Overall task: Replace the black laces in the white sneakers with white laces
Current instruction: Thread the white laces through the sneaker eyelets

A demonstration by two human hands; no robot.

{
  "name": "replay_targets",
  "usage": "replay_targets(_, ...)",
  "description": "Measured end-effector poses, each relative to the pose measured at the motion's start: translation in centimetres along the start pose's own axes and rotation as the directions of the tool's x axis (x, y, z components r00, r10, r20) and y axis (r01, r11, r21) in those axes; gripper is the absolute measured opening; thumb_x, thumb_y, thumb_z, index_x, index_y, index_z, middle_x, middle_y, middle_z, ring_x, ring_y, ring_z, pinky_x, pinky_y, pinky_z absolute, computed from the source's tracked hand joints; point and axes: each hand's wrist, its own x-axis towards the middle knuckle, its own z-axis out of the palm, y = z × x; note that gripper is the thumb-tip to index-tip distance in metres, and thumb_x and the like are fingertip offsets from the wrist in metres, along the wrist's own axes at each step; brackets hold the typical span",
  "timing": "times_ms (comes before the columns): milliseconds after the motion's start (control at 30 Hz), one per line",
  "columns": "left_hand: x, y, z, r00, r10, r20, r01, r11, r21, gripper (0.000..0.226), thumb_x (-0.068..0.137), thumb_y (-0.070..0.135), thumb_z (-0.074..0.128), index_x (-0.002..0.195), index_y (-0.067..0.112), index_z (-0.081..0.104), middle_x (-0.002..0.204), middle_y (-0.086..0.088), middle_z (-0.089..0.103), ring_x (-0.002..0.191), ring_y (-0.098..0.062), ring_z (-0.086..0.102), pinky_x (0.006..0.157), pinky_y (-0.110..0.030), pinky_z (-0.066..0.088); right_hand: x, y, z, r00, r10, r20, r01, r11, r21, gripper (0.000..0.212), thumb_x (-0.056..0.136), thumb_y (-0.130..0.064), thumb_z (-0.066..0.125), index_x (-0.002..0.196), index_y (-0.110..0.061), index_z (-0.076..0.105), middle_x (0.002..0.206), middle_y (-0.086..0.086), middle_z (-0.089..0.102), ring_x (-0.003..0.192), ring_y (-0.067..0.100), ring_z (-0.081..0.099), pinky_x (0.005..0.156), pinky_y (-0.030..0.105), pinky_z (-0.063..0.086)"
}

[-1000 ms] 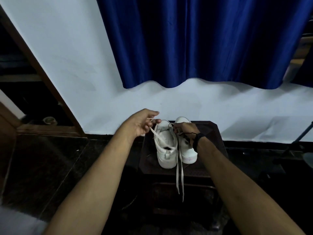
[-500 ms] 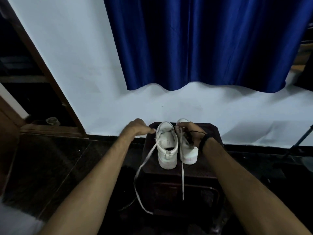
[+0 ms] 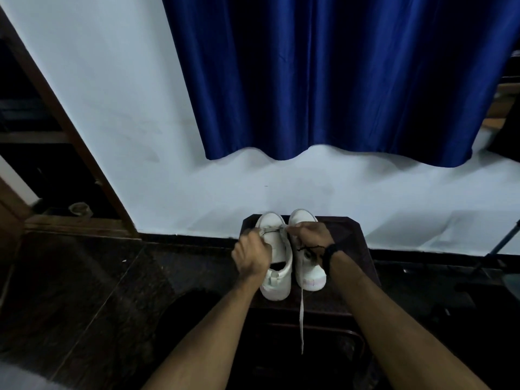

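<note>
Two white sneakers stand side by side on a dark wooden stool [image 3: 354, 237], toes toward the wall. My left hand [image 3: 251, 256] lies over the left sneaker [image 3: 274, 280] and pinches the white lace [image 3: 301, 319] near the toe. My right hand [image 3: 311, 235] rests on the right sneaker [image 3: 311, 275] and pinches the same lace where it crosses between the shoes. One lace end hangs down past the stool's front. A thin black lace [image 3: 308, 247] lies across my right wrist.
A white wall with a blue curtain [image 3: 323, 80] rises just behind the stool. A dark stone floor [image 3: 84, 291] spreads to the left, with a wooden door frame [image 3: 70, 130] beyond. A dark rod [image 3: 503, 243] leans at the far right.
My left hand has come in from the stool's left side onto the left sneaker. The long lace loop that hung at the left is gone from there. My right hand stays put.
</note>
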Motion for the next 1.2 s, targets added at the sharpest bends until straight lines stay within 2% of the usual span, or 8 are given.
replay_targets(167, -1.6, -0.1, 0.6, 0.964, 0.021, -0.265, -0.055, 0.991, -0.121, 0.021, 0.082, 0.015, 0.064, 0.103, 0.020, 0.068, 0.103, -0.004, 0.068, 0.078, -0.037, 0.067, 0.059, -0.039, 0.049, -0.9, 0.5, 0.9, 0.993, -0.105, 0.058, 0.094, 0.982, 0.162, 0.011, 0.083, -0.008, 0.071, 0.075, -0.013, 0.076, 0.063, -0.003, 0.068, 0.054, 0.005, 0.057, 0.052, 0.015, 0.045)
replay_targets(267, -1.6, -0.2, 0.8, 0.929, 0.031, -0.368, -0.091, 0.985, -0.148, 0.022, 0.085, 0.016, 0.063, 0.105, 0.024, 0.067, 0.101, 0.001, 0.067, 0.073, -0.032, 0.067, 0.052, -0.035, 0.045, -1.8, 1.3, 1.4, 0.979, -0.201, 0.040, 0.192, 0.968, 0.161, 0.010, 0.081, -0.006, 0.071, 0.074, -0.011, 0.076, 0.080, 0.006, 0.075, 0.078, 0.013, 0.066, 0.078, 0.027, 0.054)
replay_targets(433, -2.0, -0.2, 1.2, 0.902, 0.071, -0.426, -0.148, 0.977, -0.151, 0.022, 0.088, 0.022, 0.064, 0.110, 0.028, 0.065, 0.101, 0.003, 0.066, 0.074, -0.029, 0.067, 0.049, -0.034, 0.043, -3.5, 2.5, 2.4, 0.912, -0.401, -0.084, 0.394, 0.915, -0.092, 0.010, 0.081, -0.014, 0.071, 0.071, -0.015, 0.075, 0.074, -0.007, 0.073, 0.075, 0.003, 0.066, 0.076, 0.024, 0.051)
replay_targets(600, -2.2, -0.8, 1.5, 0.897, 0.142, -0.419, -0.195, 0.977, -0.088, 0.028, 0.087, 0.020, 0.069, 0.114, 0.027, 0.064, 0.102, 0.003, 0.065, 0.069, -0.024, 0.068, 0.044, -0.033, 0.044, -5.7, 1.1, 3.7, 0.688, -0.678, -0.257, 0.471, 0.687, -0.554, 0.022, 0.079, -0.041, 0.060, 0.078, -0.024, 0.074, 0.076, -0.005, 0.071, 0.079, 0.019, 0.060, 0.076, 0.033, 0.047)
replay_targets(767, -2.3, -0.8, 1.2, 0.866, 0.144, -0.480, -0.190, 0.981, -0.049, 0.018, 0.094, 0.022, 0.059, 0.111, 0.025, 0.066, 0.096, 0.002, 0.065, 0.067, -0.024, 0.066, 0.043, -0.032, 0.039, -2.5, -3.3, 1.8, 0.862, -0.433, -0.264, 0.414, 0.902, -0.124, 0.015, 0.088, -0.024, 0.064, 0.078, -0.016, 0.072, 0.076, -0.003, 0.072, 0.075, 0.015, 0.066, 0.071, 0.027, 0.051)
replay_targets(867, -2.3, -1.1, 1.3, 0.861, 0.142, -0.488, -0.210, 0.974, -0.086, 0.016, 0.099, 0.026, 0.053, 0.108, 0.023, 0.066, 0.095, 0.002, 0.066, 0.068, -0.025, 0.066, 0.047, -0.033, 0.041, -0.3, -5.4, 0.7, 0.963, -0.253, -0.090, 0.261, 0.960, 0.103, 0.018, 0.095, -0.011, 0.057, 0.081, -0.005, 0.065, 0.073, 0.009, 0.070, 0.063, 0.020, 0.063, 0.057, 0.027, 0.051)
replay_targets(1033, -1.9, -1.4, 1.7, 0.857, 0.106, -0.504, -0.197, 0.972, -0.130, 0.025, 0.102, 0.031, 0.042, 0.100, 0.019, 0.064, 0.091, 0.001, 0.066, 0.065, -0.026, 0.064, 0.047, -0.036, 0.043, 0.2, -4.6, 1.6, 0.943, -0.331, 0.032, 0.332, 0.936, -0.118, 0.019, 0.098, -0.015, 0.051, 0.082, -0.010, 0.060, 0.077, 0.007, 0.073, 0.074, 0.022, 0.069, 0.067, 0.035, 0.057)
replay_targets(1200, -2.0, -1.3, 1.8, 0.837, 0.162, -0.523, -0.258, 0.959, -0.115, 0.030, 0.103, 0.032, 0.039, 0.099, 0.018, 0.065, 0.088, 0.001, 0.066, 0.065, -0.025, 0.064, 0.046, -0.034, 0.040, 0.7, -3.1, 2.0, 0.849, -0.529, -0.012, 0.459, 0.748, -0.479, 0.010, 0.089, -0.023, 0.063, 0.084, -0.018, 0.070, 0.078, -0.003, 0.070, 0.078, 0.014, 0.063, 0.069, 0.020, 0.039)
